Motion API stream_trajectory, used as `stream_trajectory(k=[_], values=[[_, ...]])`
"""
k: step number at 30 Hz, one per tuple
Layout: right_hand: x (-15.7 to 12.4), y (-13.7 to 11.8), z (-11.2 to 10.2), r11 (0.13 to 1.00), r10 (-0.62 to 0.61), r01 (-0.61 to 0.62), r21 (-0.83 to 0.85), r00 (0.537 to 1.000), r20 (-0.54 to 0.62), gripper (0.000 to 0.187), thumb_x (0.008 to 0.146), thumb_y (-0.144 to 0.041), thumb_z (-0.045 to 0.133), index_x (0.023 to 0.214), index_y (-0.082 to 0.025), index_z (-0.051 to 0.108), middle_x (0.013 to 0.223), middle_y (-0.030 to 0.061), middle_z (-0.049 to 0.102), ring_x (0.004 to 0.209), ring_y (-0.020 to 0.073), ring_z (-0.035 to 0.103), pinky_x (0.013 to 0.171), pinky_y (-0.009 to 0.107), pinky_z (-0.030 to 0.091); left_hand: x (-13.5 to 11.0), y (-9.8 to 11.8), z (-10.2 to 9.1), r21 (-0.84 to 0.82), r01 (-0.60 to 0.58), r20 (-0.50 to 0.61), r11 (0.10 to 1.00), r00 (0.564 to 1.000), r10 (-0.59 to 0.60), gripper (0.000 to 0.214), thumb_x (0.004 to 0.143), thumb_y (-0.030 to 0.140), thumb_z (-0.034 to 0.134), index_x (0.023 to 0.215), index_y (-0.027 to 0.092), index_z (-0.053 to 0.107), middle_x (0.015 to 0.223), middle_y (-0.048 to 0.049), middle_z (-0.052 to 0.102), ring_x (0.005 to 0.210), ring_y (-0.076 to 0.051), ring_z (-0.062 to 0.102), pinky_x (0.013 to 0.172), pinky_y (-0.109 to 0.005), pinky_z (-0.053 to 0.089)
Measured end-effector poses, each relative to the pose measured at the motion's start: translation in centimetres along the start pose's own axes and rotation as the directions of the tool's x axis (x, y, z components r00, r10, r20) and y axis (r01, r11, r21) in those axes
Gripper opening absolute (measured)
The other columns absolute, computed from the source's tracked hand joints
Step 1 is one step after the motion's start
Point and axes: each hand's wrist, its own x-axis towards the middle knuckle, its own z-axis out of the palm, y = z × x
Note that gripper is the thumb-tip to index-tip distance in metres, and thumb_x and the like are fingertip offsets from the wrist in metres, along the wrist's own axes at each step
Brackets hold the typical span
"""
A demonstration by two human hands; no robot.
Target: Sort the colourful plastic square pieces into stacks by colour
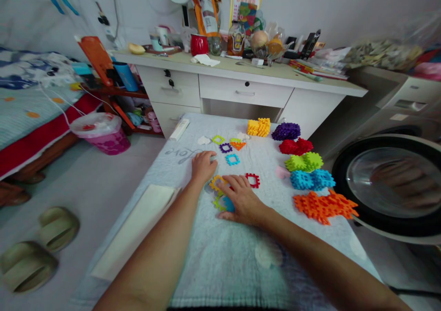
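My right hand (244, 200) lies palm down with its fingers stretched over some flat plastic toothed building pieces. Peeking out from under it are a yellow square frame (214, 182), a lime green piece (217, 202) and a blue piece (228, 204). Just beyond its fingertips is a red square frame (253, 180). To the left, my left hand (204, 165) rests on the cloth, fingers slightly bent and nothing visible in them. Near it lie a light blue frame (232, 159), a purple frame (226, 148), a lime frame (217, 139) and an orange triangle (238, 145).
Along the cloth's right side stand stacked pieces: yellow (259, 127), purple (285, 131), red (295, 146), lime (303, 162), blue (312, 179) and orange (325, 206). A long white box (138, 230) lies at the left edge. Behind is a cluttered desk (220, 85); a washing machine (389, 173) stands right.
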Motion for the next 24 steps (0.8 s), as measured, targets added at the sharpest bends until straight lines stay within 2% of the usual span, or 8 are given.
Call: stream_trajectory(k=[3, 7, 12, 15, 19, 24], values=[[1.0, 0.3, 0.2, 0.999, 0.015, -0.014, -0.051, 1.000, 0.009, 0.071, 0.088, -0.063, 0.060, 0.145, -0.021, 0.051, 0.149, 0.0184, 0.048, 0.134, 0.0362, 0.040, 0.112, 0.056, 0.028, 0.0, -0.1, 0.0, -0.005, -0.011, -0.004, 1.000, 1.000, 0.011, 0.033, 0.083, 0.024, 0.053, 0.112, 0.025, 0.068, 0.120, -0.0046, 0.070, 0.116, -0.027, 0.059, 0.104, -0.041, 0.041], [2.4, 2.0, 0.1, 0.990, 0.111, -0.115, -0.079, 0.992, -0.055, 0.060, 0.092, -0.046, 0.064, 0.144, -0.018, 0.052, 0.146, 0.0180, 0.052, 0.132, 0.0343, 0.044, 0.111, 0.053, 0.032, 0.1, -0.3, 0.2, -0.013, -0.013, -0.003, 1.000, 1.000, 0.013, 0.034, 0.083, 0.024, 0.053, 0.113, 0.026, 0.068, 0.120, -0.0054, 0.070, 0.116, -0.027, 0.059, 0.103, -0.042, 0.042], [2.7, 4.4, -0.7, 0.963, 0.268, -0.271, 0.013, 0.942, -0.203, 0.056, 0.092, -0.038, 0.064, 0.144, -0.020, 0.052, 0.147, 0.0158, 0.051, 0.133, 0.0318, 0.045, 0.111, 0.050, 0.035, 0.2, -0.3, 0.3, -0.005, -0.007, 0.005, 1.000, 1.000, 0.007, 0.035, 0.081, 0.023, 0.055, 0.113, 0.027, 0.069, 0.120, -0.0056, 0.071, 0.116, -0.027, 0.059, 0.104, -0.042, 0.042], [2.6, 4.7, -1.4, 0.948, 0.318, -0.312, 0.062, 0.919, -0.232, 0.050, 0.092, -0.037, 0.062, 0.139, -0.020, 0.056, 0.144, 0.0155, 0.053, 0.131, 0.0303, 0.046, 0.109, 0.048, 0.037, 0.3, -0.3, 0.3, -0.039, 0.011, -0.011, 0.999, 1.000, -0.011, 0.033, 0.086, 0.024, 0.050, 0.113, 0.026, 0.069, 0.121, -0.0048, 0.071, 0.116, -0.025, 0.060, 0.105, -0.041, 0.042], [3.7, 3.3, -1.6, 0.959, 0.282, -0.281, 0.032, 0.941, -0.185, 0.041, 0.092, -0.031, 0.062, 0.132, -0.021, 0.061, 0.141, 0.0127, 0.056, 0.130, 0.0293, 0.047, 0.109, 0.047, 0.037, 0.5, -0.4, 0.2, -0.138, 0.025, -0.050, 0.990, 0.998, -0.032, 0.036, 0.095, 0.033, 0.039, 0.111, 0.024, 0.070, 0.121, -0.0055, 0.071, 0.116, -0.022, 0.061, 0.105, -0.037, 0.042], [6.2, 1.4, -0.4, 0.977, 0.188, -0.192, -0.097, 0.981, -0.048, 0.037, 0.090, -0.033, 0.065, 0.124, -0.021, 0.066, 0.132, 0.0110, 0.063, 0.126, 0.0315, 0.048, 0.108, 0.051, 0.033, 0.6, -0.4, 0.0, -0.195, 0.020, -0.068, 0.981, 0.997, -0.034, 0.041, 0.097, 0.034, 0.032, 0.108, 0.022, 0.070, 0.118, -0.0076, 0.072, 0.113, -0.021, 0.062, 0.103, -0.034, 0.043]])
